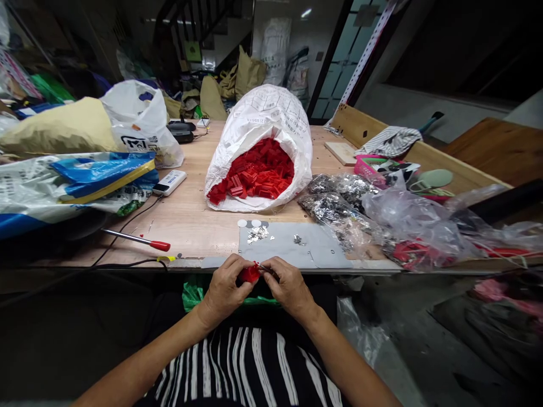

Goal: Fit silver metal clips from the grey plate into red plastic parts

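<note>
My left hand (227,287) is closed around a small red plastic part (250,275) at the front edge of the table. Pinched in my right hand (292,287) is a thin metal tool, perhaps tweezers (267,270), its tip touching or very near the red part. Just beyond my hands lies a grey mat (284,249), bearing a scatter of small silver metal pieces (258,234) and a smaller heap of darker ones (299,240). Behind the mat, a white woven sack (271,107) lies with its mouth towards me, full of red plastic parts (263,178).
On the left are a red-handled screwdriver (159,246), a cable, a white device (169,182) and plastic bags (76,181). Clear bags of metal pieces (335,209) and a pink basket (369,169) crowd the right side. Green plastic (194,295) lies below the table edge.
</note>
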